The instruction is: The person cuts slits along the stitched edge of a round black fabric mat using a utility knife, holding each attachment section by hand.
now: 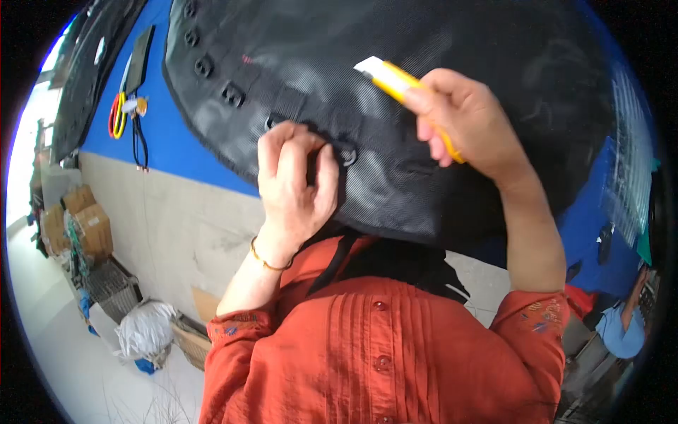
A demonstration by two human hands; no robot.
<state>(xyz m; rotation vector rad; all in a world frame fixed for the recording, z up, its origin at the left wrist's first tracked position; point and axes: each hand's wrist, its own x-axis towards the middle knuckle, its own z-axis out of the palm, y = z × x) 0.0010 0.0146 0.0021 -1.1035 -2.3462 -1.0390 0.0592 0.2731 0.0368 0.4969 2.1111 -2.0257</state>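
Note:
A large sheet of black mesh fabric (381, 184) lies over the blue table, with a row of small black plastic fittings (233, 93) along its curved edge. My left hand (296, 180) rests on the fabric by this row, fingers curled and pinched together; what lies between the fingertips is hidden. Close to those fingers is a black ring-like fitting (349, 157). Held above the sheet, a yellow utility knife (397, 83) is gripped in my right hand (459, 116), its pale blade end pointing up and left, apart from the fabric.
On the blue tabletop (166, 141) at the left lie scissors with red and yellow handles (117, 116) and a dark flat tool (140, 56). Cardboard boxes (92, 222) and a white plastic bag (145, 328) stand on the floor. Clear plastic sheeting (628, 155) lies at the right.

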